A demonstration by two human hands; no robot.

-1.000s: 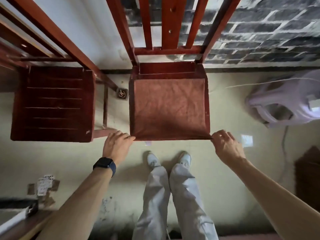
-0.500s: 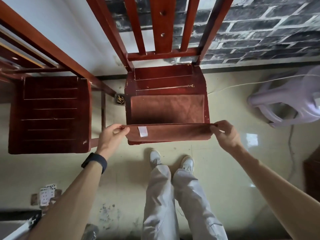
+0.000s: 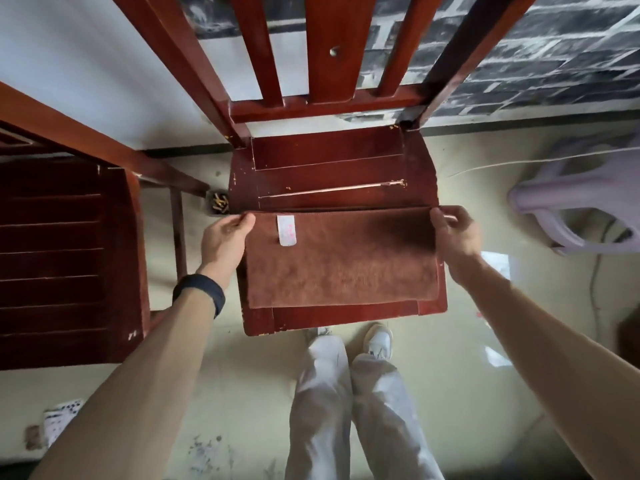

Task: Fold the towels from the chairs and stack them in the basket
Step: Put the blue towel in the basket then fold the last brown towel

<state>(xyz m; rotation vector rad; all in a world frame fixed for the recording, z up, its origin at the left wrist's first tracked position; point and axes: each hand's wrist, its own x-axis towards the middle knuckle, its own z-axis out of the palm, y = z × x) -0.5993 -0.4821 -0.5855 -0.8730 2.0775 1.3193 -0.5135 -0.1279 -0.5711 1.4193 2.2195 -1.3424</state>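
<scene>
Hands: left hand [image 3: 221,240] and right hand [image 3: 457,237] each pinch one far corner of towel [image 3: 339,268] | towel lies doubled, it seems, on chair [image 3: 329,318] seat | risk: soft cloth slides, edges go uneven if one pinch slackens | brown fuzzy rectangle, white label [image 3: 286,230]; seat glossy red wood, chipped.

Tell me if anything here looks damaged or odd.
The chair seat has a pale split along one board just behind the towel, with chipped finish. The towel's white label faces up.
</scene>
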